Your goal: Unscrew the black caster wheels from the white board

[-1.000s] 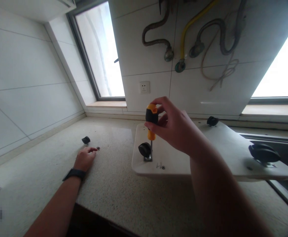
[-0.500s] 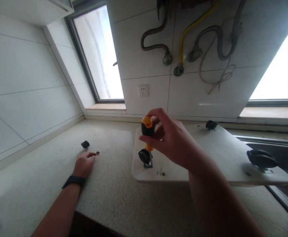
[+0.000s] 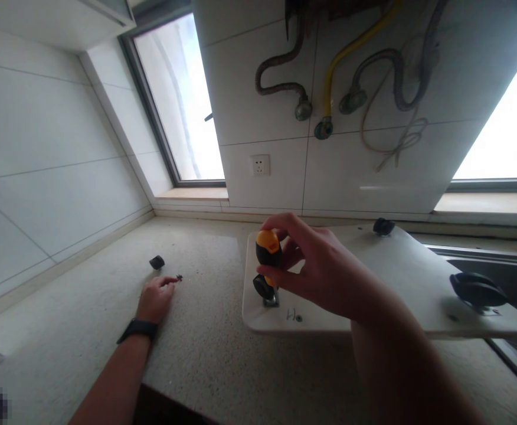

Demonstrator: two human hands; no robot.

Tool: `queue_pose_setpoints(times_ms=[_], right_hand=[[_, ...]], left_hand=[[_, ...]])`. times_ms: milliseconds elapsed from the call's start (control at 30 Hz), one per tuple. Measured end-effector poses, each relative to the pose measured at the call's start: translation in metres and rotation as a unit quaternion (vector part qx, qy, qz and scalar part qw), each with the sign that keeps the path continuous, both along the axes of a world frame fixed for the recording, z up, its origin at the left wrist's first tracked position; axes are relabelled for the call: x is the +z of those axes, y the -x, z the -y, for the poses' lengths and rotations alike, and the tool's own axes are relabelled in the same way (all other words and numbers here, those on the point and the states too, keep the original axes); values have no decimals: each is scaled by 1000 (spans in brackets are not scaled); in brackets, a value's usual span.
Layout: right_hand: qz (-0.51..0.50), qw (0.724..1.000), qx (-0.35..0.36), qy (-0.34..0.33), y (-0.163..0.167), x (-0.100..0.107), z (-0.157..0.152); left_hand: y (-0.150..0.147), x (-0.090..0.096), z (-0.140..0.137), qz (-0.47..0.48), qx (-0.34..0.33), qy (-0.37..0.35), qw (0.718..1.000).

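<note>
My right hand (image 3: pixel 311 260) is wrapped round a yellow and black screwdriver (image 3: pixel 269 248), held upright over a metal mounting plate (image 3: pixel 271 298). That plate belongs to a black caster (image 3: pixel 263 287) at the left end of a white board (image 3: pixel 320 304); the screwdriver's tip is hidden. On the counter to the left lies my left hand (image 3: pixel 156 298), wearing a black wristband. Its forefinger reaches out to a small heap of dark screws (image 3: pixel 179 277), the other fingers loosely bent. A loose black caster (image 3: pixel 156 262) sits just beyond that hand.
More black casters stand on the board, at its far edge (image 3: pixel 383 226) and right end (image 3: pixel 477 290). The board's right end overhangs a metal sink (image 3: pixel 515 277). Hoses and valves (image 3: pixel 303 109) hang on the tiled wall behind, above a socket (image 3: pixel 261 165).
My right hand and the screwdriver have come down slightly, with the handle tilting more toward me. My left hand stays by the screws. The whole view has shifted a little.
</note>
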State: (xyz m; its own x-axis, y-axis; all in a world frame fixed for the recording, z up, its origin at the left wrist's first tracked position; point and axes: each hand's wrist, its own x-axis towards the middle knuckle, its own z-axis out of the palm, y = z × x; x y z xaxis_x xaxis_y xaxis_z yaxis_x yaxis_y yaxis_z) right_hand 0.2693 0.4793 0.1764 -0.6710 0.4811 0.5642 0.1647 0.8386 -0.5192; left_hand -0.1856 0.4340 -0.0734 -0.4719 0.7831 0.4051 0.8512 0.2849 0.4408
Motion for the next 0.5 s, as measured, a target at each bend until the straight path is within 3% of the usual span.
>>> queue_pose_setpoints(times_ms=[500], right_hand=[[19, 999, 4, -51, -2, -1, 3]], left_hand=[[-3, 3, 0, 11, 0, 0, 1000]])
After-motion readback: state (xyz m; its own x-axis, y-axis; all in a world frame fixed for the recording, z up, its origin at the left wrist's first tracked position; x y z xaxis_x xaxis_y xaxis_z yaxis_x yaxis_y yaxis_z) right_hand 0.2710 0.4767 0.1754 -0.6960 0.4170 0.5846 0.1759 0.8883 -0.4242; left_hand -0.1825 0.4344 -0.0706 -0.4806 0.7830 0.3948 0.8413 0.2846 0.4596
